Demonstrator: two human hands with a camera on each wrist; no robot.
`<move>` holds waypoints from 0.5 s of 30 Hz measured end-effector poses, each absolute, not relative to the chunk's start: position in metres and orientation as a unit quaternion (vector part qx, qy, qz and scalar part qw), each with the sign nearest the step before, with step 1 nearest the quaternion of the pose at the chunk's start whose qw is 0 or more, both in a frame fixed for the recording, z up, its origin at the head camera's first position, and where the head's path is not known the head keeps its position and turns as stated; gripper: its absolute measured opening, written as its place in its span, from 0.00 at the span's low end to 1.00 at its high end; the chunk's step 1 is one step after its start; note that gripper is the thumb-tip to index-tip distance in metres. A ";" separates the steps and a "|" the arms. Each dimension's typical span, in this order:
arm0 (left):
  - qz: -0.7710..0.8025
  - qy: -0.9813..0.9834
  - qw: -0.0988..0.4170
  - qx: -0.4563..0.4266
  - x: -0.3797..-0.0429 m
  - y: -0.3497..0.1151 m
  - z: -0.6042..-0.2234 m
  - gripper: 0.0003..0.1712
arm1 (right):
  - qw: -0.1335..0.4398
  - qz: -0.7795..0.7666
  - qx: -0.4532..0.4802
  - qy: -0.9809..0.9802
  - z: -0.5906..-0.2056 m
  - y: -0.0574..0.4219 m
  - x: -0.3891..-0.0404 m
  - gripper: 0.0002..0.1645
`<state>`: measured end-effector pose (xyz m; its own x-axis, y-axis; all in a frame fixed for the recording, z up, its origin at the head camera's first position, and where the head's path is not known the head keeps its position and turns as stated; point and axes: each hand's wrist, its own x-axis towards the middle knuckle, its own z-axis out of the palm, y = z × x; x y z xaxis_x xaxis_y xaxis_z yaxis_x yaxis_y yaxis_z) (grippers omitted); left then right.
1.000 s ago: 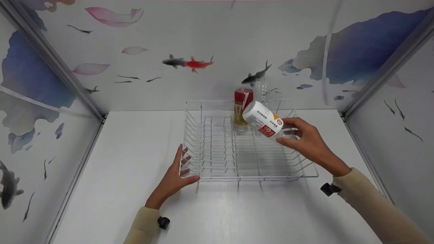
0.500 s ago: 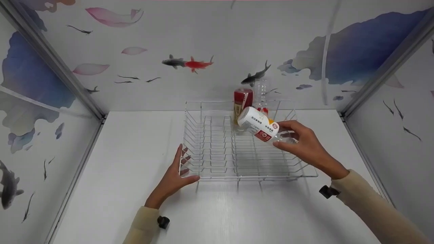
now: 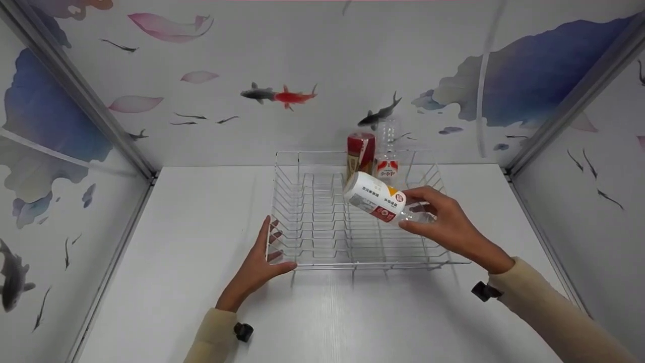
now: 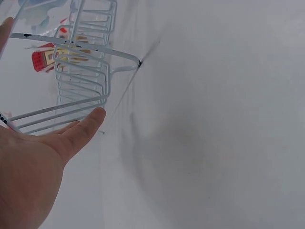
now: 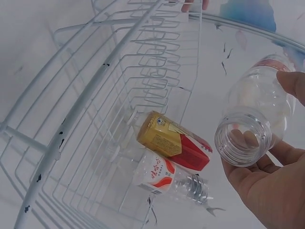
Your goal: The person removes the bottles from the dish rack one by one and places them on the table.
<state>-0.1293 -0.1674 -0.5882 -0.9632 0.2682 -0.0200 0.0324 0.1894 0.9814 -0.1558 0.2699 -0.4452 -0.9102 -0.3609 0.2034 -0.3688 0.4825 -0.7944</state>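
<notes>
In my right hand [image 3: 448, 219] I hold a clear plastic bottle with a white label [image 3: 375, 196], gripped near its mouth. It is tilted above the right half of a white wire dish rack [image 3: 352, 264], its base pointing up and left. The right wrist view shows its uncapped, threaded mouth [image 5: 243, 140] facing the camera. My left hand [image 3: 257, 264] holds the rack's front left corner, thumb along the front and fingers at the left side. Toward the rack's back stand a red and gold bottle [image 3: 361, 148] and a clear bottle with a red and white label [image 3: 387, 169], side by side.
The rack stands on a white table [image 3: 201, 212]. Behind it rises a white back wall [image 3: 302, 45] painted with fish and petals. Similar panels flank both sides, with grey metal strips [image 3: 113, 121] at the corners. Slotted wire dividers [image 3: 322, 217] fill the rack's left half.
My right hand has brought the white-labelled bottle down, slightly left and toward me. The clear bottle behind it now shows more of its label. My left hand stays on the rack corner.
</notes>
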 end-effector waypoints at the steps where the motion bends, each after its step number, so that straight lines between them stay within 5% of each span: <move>1: 0.630 0.765 0.092 0.096 -0.129 -0.167 -0.588 0.80 | 0.003 0.463 0.213 -0.860 -0.445 0.269 -0.155 0.35; 15: 0.643 0.757 0.085 0.081 -0.126 -0.165 -0.590 0.77 | -0.009 0.458 0.217 -0.862 -0.444 0.264 -0.147 0.36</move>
